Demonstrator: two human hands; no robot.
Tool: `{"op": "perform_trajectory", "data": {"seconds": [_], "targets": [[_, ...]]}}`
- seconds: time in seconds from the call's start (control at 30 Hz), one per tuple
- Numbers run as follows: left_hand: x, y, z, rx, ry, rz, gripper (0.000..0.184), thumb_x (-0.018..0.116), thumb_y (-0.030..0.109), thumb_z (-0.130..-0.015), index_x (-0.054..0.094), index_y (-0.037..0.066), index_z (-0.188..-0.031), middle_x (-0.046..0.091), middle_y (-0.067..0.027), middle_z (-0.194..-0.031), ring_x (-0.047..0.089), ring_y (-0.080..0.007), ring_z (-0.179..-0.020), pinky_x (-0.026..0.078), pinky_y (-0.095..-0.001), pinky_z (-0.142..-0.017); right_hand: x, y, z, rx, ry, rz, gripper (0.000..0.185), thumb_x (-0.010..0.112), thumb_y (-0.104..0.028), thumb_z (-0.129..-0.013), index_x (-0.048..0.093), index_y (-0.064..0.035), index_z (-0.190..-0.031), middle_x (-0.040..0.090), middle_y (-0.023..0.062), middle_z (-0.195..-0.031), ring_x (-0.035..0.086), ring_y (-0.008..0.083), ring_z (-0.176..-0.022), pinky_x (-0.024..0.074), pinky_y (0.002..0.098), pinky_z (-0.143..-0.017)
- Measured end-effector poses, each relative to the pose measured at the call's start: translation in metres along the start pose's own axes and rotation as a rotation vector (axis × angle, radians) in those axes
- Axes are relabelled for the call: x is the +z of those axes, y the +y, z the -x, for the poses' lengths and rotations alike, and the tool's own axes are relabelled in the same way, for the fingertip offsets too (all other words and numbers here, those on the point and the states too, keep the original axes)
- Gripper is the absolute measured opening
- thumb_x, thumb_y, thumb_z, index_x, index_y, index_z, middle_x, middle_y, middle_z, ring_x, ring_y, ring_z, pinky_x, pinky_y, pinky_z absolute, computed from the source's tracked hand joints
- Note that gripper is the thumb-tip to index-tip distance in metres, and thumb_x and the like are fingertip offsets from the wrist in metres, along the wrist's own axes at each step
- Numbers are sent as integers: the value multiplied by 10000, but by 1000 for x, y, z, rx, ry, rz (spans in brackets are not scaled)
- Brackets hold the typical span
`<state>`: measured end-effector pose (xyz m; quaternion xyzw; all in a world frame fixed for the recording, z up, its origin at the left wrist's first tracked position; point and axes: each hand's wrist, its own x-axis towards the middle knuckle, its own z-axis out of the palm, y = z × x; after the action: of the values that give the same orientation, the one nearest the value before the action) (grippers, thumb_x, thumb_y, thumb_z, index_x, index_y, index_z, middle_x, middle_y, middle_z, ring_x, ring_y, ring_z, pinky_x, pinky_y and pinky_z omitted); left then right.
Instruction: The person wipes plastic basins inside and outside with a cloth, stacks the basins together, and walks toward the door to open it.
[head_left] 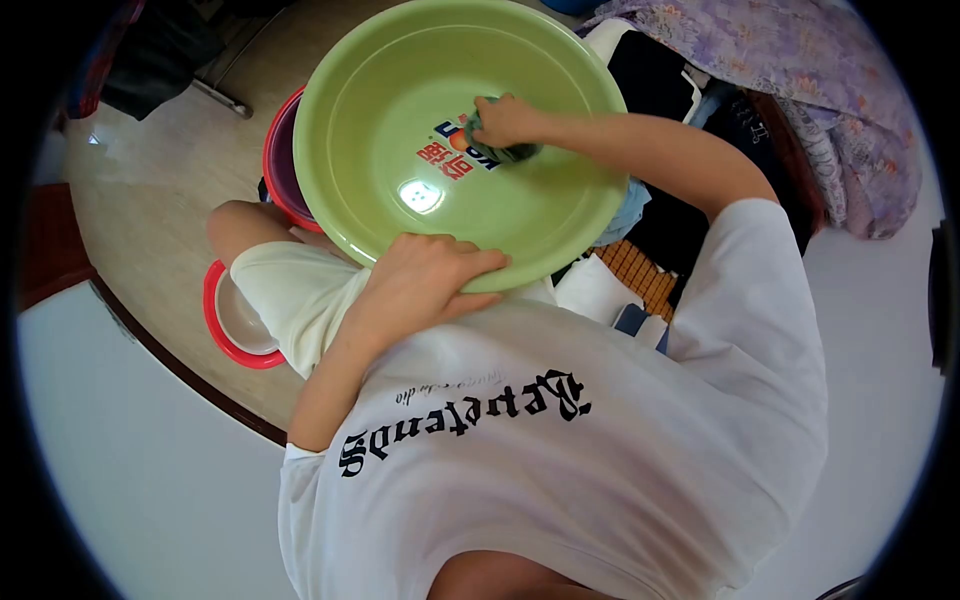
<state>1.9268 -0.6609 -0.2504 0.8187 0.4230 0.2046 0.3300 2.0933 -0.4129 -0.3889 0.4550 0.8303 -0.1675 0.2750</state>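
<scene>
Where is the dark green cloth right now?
In the head view, the dark green cloth is in the right hand, inside the green basin, just right of its centre and partly over the printed logo.

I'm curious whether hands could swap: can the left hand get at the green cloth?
Probably yes. The left hand rests on the basin's near rim and nothing stands between it and the green cloth, though the right hand is on the cloth and covers part of it.

Green cloth (pixel 516 153) partly hidden
</scene>
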Motion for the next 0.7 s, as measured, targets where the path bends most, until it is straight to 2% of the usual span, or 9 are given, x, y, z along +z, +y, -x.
{"op": "perform_trajectory", "data": {"seconds": [0.1, 0.27, 0.33, 0.37, 0.43, 0.47, 0.53, 0.57, 0.7], "targets": [[-4, 7, -10, -34, -113, -58, 348, 753, 329, -854, 698, 148, -1146, 703, -85, -822, 678, -312, -802, 503, -438, -688, -12, -26, -31, 22, 70, -90, 627, 580, -455, -908, 543, -63, -1397, 636, 294, -1310, 610, 395, -1254, 526, 483, -1005], [-4, 14, -19, -27, -106, -52, 341, 751, 328, -860, 691, 142, -1139, 699, -104, -834, 675, -324, -814, 498, -447, -683, -19, -92, -36, -40, 199, -116, 600, 576, -435, -913, 570, -84, -1399, 594, 255, -1374, 574, 342, -1296, 514, 455, -1009], [-3, 15, -20, -42, -116, -37, 340, 752, 327, -860, 691, 141, -1138, 700, -110, -843, 675, -325, -817, 498, -450, -683, -12, -115, -29, -207, 231, -2, 603, 617, -433, -889, 585, -115, -1400, 565, 231, -1392, 581, 375, -1251, 514, 465, -998], [-1, 15, -21, -43, -100, -24, 338, 754, 325, -860, 692, 138, -1134, 701, -113, -850, 675, -327, -821, 498, -449, -684, -6, -125, -25, -205, 230, -10, 603, 617, -433, -889, 585, -115, -1400, 565, 231, -1392, 581, 375, -1251, 514, 465, -998], [0, 13, -20, -45, -92, -13, 336, 757, 324, -860, 692, 135, -1130, 702, -115, -857, 676, -328, -825, 498, -449, -685, 7, -141, -16, -365, 206, 40, 579, 682, -448, -868, 595, -203, -1385, 536, 238, -1382, 603, 455, -1172, 547, 523, -940], [1, 10, -20, -37, -77, 30, 338, 759, 324, -860, 693, 132, -1131, 705, -116, -868, 676, -331, -829, 497, -450, -684, 8, -143, -11, -366, 210, 37, 579, 682, -448, -868, 595, -203, -1385, 536, 238, -1382, 603, 455, -1172, 547, 523, -940], [1, 6, -16, -32, -66, 72, 340, 761, 323, -859, 694, 130, -1131, 707, -117, -879, 676, -334, -833, 496, -450, -684, 10, -141, 8, -548, 39, 125, 621, 732, -418, -824, 590, -238, -1401, 489, 212, -1435, 553, 444, -1236, 535, 526, -957], [0, 3, -13, -38, -77, 96, 344, 763, 325, -861, 696, 127, -1134, 710, -119, -896, 678, -336, -839, 500, -448, -692, 11, -140, 16, -546, 41, 122, 621, 732, -418, -824, 590, -238, -1401, 489, 212, -1435, 553, 444, -1236, 535, 526, -957], [6, -4, -9, -16, -49, 126, 359, 772, 325, -856, 703, 124, -1145, 714, -122, -937, 681, -334, -857, 513, -440, -719, 7, -132, 47, -760, -240, 390, 684, 765, -370, -790, 562, -283, -1437, 443, 169, -1480, 501, 446, -1290, 514, 533, -990]]}}
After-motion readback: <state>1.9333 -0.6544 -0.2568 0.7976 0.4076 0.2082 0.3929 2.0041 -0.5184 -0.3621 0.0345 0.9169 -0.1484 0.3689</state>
